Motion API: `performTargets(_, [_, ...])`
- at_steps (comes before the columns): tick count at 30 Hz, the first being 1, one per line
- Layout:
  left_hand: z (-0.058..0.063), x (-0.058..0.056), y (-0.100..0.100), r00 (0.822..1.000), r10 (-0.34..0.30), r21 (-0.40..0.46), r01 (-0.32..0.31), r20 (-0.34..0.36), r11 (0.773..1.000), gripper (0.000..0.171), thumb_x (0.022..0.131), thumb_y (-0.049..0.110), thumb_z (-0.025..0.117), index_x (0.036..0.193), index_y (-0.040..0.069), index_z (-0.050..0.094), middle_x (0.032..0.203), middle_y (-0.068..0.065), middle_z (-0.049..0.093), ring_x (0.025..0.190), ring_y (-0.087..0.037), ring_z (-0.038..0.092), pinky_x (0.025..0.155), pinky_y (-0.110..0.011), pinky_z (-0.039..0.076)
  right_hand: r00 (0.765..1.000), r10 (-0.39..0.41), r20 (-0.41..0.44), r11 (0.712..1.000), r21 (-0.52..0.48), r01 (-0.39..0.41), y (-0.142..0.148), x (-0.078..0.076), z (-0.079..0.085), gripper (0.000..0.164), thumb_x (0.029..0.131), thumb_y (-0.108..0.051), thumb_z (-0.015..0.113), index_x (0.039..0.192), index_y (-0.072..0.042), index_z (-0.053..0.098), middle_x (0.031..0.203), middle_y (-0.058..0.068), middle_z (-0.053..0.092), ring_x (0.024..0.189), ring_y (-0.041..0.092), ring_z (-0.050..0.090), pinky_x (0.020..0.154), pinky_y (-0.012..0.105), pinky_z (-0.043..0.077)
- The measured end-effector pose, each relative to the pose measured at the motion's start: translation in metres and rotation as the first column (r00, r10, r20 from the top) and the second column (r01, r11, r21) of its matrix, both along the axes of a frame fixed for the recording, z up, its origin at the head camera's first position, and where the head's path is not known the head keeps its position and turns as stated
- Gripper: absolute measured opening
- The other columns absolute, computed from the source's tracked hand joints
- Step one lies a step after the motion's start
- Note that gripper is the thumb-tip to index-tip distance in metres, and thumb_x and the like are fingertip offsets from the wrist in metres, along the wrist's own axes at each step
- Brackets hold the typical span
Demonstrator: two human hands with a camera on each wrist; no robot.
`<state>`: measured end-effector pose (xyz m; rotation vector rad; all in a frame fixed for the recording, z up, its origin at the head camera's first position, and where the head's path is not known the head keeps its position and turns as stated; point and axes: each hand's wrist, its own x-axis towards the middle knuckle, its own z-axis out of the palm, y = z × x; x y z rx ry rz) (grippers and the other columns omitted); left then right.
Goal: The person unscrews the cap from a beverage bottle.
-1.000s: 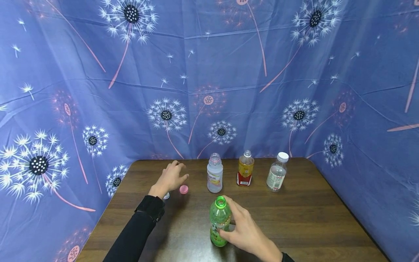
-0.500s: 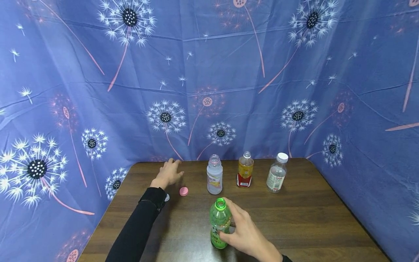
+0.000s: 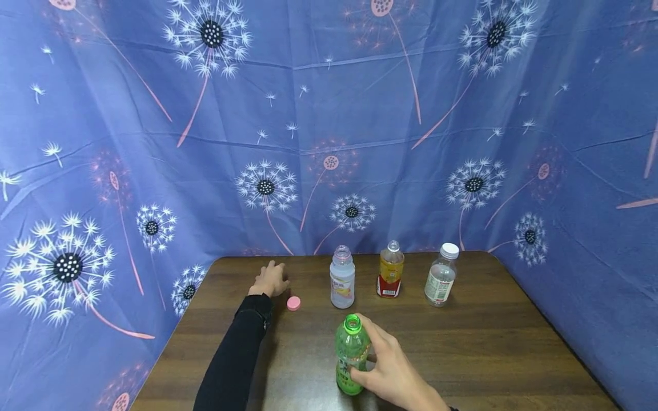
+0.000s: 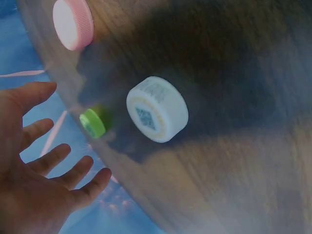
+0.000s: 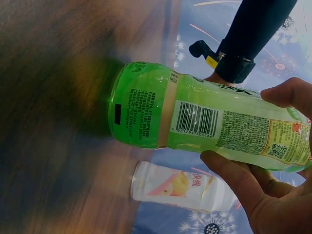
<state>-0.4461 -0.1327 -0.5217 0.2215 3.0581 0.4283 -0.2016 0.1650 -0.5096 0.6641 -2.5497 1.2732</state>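
My right hand [image 3: 393, 368] holds an uncapped green plastic bottle [image 3: 350, 359], which stands upright on the table. In the right wrist view, thumb and fingers lie round the green bottle [image 5: 195, 112] above its barcode. At the table's far left my left hand [image 3: 271, 279] reaches out with its fingers spread. Close to those fingers in the left wrist view is a small green cap [image 4: 92, 123]; hand [image 4: 48, 170] and cap look apart. A white cap [image 4: 157, 109] and a pink cap [image 4: 73, 24] lie nearby. The sleeve hides the white cap in the head view.
Beyond the green bottle stand an uncapped whitish bottle [image 3: 342, 279], an uncapped bottle with a yellow and red label [image 3: 390, 271] and a clear bottle with a white cap [image 3: 441, 277]. A blue dandelion-print curtain [image 3: 329, 125] surrounds the wooden table [image 3: 488, 342].
My left hand has moved farther forward, past the pink cap. Its sleeve now covers the white cap in the head view. My right hand keeps its hold on the green bottle.
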Motion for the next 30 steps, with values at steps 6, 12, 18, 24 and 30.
performTargets(6, [-0.005, -0.005, -0.004, 1.000, -0.003, 0.000, 0.003, -0.013, 1.000, 0.061, 0.092, 0.019, 0.073, 0.146, 0.004, 0.050, 0.143, -0.031, 0.048, 0.128, -0.053, 0.049, 0.103, -0.064, 0.046, 0.995, 0.072, 0.072, 0.994, -0.087, -0.066, -0.002, 0.000, -0.002, 0.097, 0.074, -0.003, 0.083, 0.152, -0.034, 0.034, 0.131, -0.001, 0.060, 0.107, 0.019, 0.068, 0.075, 0.023, 0.060])
performTargets(12, [-0.012, -0.011, -0.008, 1.000, 0.003, -0.004, -0.003, -0.025, 1.000, 0.050, 0.090, 0.011, 0.073, 0.138, 0.002, 0.059, 0.131, -0.029, 0.057, 0.118, -0.052, 0.056, 0.101, -0.061, 0.049, 0.995, 0.075, 0.062, 0.993, -0.094, -0.069, -0.002, 0.000, -0.001, 0.097, 0.074, -0.003, 0.083, 0.152, -0.034, 0.035, 0.135, -0.002, 0.058, 0.108, 0.017, 0.068, 0.077, 0.021, 0.059])
performTargets(18, [-0.019, -0.013, -0.007, 0.999, -0.033, -0.048, 0.031, -0.038, 0.998, 0.037, 0.087, 0.005, 0.070, 0.124, 0.006, 0.069, 0.120, -0.024, 0.064, 0.113, -0.051, 0.059, 0.090, -0.062, 0.054, 0.999, 0.030, 0.037, 0.999, -0.042, -0.029, 0.001, 0.001, -0.001, 0.100, 0.072, -0.008, 0.085, 0.153, -0.035, 0.034, 0.136, -0.005, 0.058, 0.110, 0.015, 0.066, 0.079, 0.020, 0.058])
performTargets(24, [-0.014, -0.012, -0.001, 1.000, -0.017, -0.023, 0.017, -0.011, 1.000, 0.028, 0.087, 0.001, 0.067, 0.114, 0.005, 0.073, 0.118, -0.022, 0.070, 0.111, -0.048, 0.063, 0.090, -0.060, 0.055, 0.999, 0.049, 0.007, 0.998, -0.049, -0.049, 0.000, -0.001, -0.002, 0.099, 0.071, -0.005, 0.085, 0.153, -0.032, 0.036, 0.132, -0.002, 0.061, 0.107, 0.013, 0.067, 0.078, 0.021, 0.058])
performTargets(30, [-0.015, -0.017, 0.002, 0.998, -0.015, -0.008, 0.014, -0.058, 1.000, 0.015, 0.083, -0.003, 0.069, 0.099, -0.004, 0.068, 0.103, -0.027, 0.071, 0.099, -0.044, 0.068, 0.088, -0.053, 0.057, 0.998, 0.057, -0.003, 0.997, -0.056, -0.057, -0.001, -0.002, -0.002, 0.097, 0.071, -0.004, 0.084, 0.152, -0.030, 0.037, 0.127, 0.000, 0.063, 0.104, 0.013, 0.068, 0.075, 0.020, 0.058])
